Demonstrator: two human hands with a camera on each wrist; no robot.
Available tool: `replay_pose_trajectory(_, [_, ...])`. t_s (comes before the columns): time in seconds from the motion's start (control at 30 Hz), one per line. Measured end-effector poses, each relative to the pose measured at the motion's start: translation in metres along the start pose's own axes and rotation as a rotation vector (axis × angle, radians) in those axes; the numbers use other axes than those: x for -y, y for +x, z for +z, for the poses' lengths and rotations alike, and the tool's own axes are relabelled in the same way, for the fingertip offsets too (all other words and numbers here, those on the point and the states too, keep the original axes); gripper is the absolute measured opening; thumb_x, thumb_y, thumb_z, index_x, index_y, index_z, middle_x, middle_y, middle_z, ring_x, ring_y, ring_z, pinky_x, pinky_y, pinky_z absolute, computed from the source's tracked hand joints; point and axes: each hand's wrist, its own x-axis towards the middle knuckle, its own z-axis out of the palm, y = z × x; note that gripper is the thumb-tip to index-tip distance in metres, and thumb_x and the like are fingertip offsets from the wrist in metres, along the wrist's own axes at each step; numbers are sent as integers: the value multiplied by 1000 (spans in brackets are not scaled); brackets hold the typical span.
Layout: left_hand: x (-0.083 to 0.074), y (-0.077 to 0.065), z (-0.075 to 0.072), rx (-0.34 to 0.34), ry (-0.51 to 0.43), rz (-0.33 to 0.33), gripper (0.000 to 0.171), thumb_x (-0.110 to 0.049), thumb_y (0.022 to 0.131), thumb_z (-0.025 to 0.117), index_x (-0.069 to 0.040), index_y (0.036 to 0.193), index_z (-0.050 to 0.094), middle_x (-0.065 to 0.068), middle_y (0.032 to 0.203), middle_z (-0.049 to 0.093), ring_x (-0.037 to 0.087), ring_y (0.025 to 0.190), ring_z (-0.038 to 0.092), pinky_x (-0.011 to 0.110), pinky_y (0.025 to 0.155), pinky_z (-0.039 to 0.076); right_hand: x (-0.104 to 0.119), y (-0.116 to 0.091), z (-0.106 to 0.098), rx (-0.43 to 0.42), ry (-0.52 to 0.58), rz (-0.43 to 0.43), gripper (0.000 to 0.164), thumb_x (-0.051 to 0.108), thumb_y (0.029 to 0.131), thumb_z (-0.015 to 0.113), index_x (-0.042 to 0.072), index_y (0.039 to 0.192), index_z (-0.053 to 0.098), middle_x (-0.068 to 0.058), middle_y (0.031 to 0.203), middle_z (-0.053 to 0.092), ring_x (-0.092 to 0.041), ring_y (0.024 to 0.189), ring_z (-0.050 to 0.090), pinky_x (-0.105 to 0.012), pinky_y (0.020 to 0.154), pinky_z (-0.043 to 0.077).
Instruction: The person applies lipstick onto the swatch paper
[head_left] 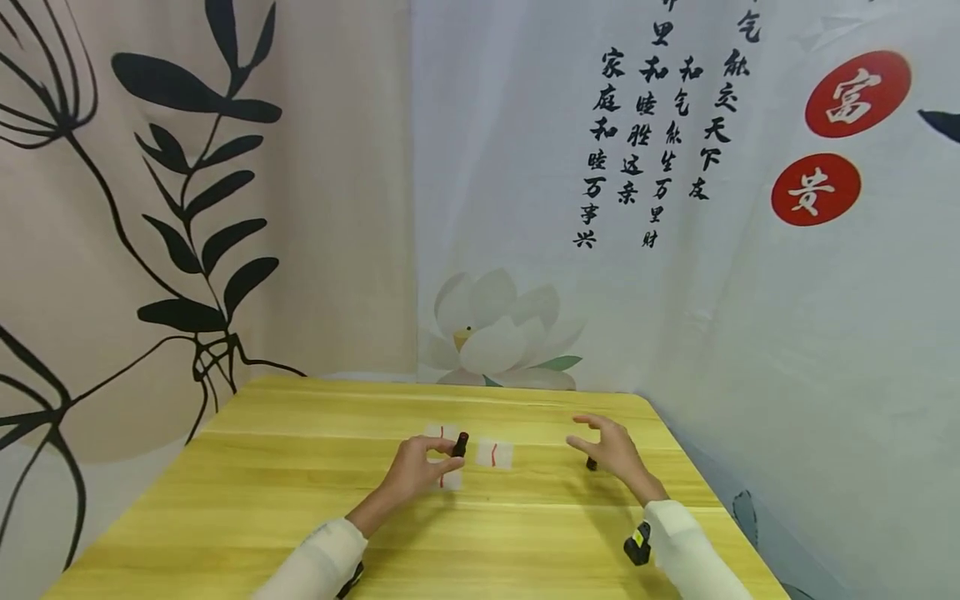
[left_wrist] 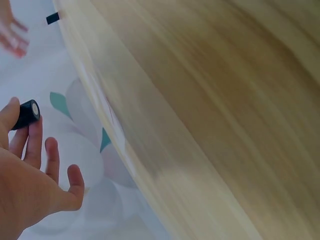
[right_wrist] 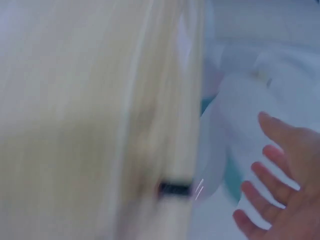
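Observation:
My left hand (head_left: 420,468) pinches a small black battery (head_left: 460,445) between thumb and fingertips, close over the pale squares on the table. In the left wrist view the battery (left_wrist: 29,114) shows a flat pale end, and the other fingers spread loosely away from it. On the right, my right hand (head_left: 611,450) is open, thumb and fingers apart with nothing between them. A second black battery (head_left: 592,463) stands on the table below that hand, partly covered by it. The right wrist view shows this battery (right_wrist: 175,188) blurred, apart from the fingers.
Pale squares with red marks lie mid-table: one square (head_left: 495,454) right of my left hand, another square (head_left: 442,432) behind it, a third square (head_left: 452,480) partly under it. The yellow wooden table (head_left: 300,467) ends at a printed curtain (head_left: 337,250).

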Motion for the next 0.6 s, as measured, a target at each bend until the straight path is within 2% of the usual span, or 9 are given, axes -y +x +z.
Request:
replay_pose_trajectory(0.1, [1, -1, -2, -2, -8, -15, 17, -21, 89, 84, -10, 102, 82, 7, 113, 76, 37, 118, 64, 62, 103, 47, -24, -15, -10, 40, -34, 114, 51, 22, 95, 79, -1, 138, 64, -23, 136, 65, -46, 119, 63, -59, 93, 54])
replay_pose_trajectory(0.17, [2, -1, -3, 7, -3, -8, 16, -20, 89, 84, -9, 102, 82, 7, 110, 76, 38, 118, 65, 63, 102, 47, -37, -23, -7, 66, -42, 164, 52, 24, 95, 79, -2, 138, 64, -23, 133, 67, -44, 115, 66, -56, 91, 56])
replay_pose_trajectory(0.3, [4, -3, -3, 33, -15, 1, 16, -20, 89, 85, -10, 101, 82, 6, 107, 77, 38, 118, 65, 62, 102, 48, -52, -32, 3, 63, -62, 186, 43, 25, 92, 82, 3, 127, 73, -14, 116, 76, -34, 101, 73, -51, 84, 59])
replay_pose_trajectory(0.47, [6, -3, -2, 34, -23, 18, 18, -22, 89, 85, -10, 101, 82, 6, 110, 77, 39, 119, 65, 64, 102, 47, -57, -28, 12, -5, -81, 204, 23, 23, 89, 84, 11, 109, 81, -3, 96, 79, -24, 88, 75, -49, 79, 59])
replay_pose_trajectory(0.6, [6, -2, -3, 37, -19, 15, 17, -22, 89, 85, -10, 101, 82, 6, 110, 77, 39, 119, 65, 63, 102, 47, -47, -23, 12, -20, -73, 218, 20, 22, 89, 85, 10, 105, 82, -3, 92, 79, -22, 86, 75, -49, 80, 59])
